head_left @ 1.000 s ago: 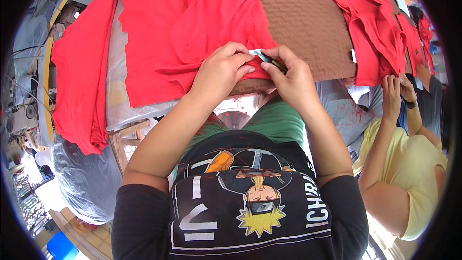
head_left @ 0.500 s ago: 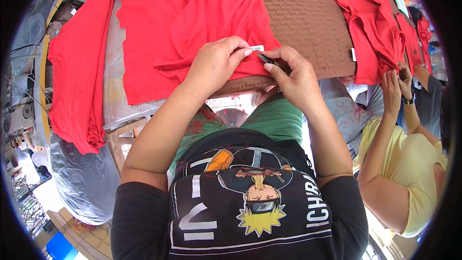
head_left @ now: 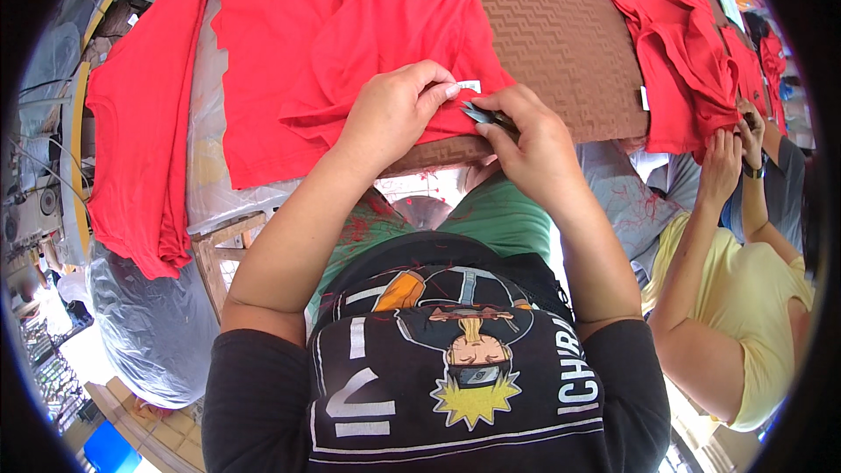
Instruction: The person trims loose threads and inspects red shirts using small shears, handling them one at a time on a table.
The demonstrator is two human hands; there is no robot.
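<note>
A red garment (head_left: 298,52) lies spread over the table in front of me, its near edge bunched up between my hands. My left hand (head_left: 399,105) pinches that edge between thumb and forefinger, right beside a small white label (head_left: 470,86). In my right hand (head_left: 530,136) is a pair of thread snips (head_left: 489,116). Their two blades stand apart and point left, close to the red cloth just right of my left fingertips.
Another red garment (head_left: 144,123) hangs over the table's left end. Brown patterned cloth (head_left: 561,44) covers the tabletop. On the right, a co-worker in yellow (head_left: 727,315) handles more red garments (head_left: 679,70). A plastic-wrapped bundle (head_left: 153,324) stands lower left; red threads lie on my green trousers (head_left: 504,219).
The snips' blades have spread apart, and my right hand has shifted slightly. My left hand keeps its pinch on the cloth. The co-worker's hands have moved a little.
</note>
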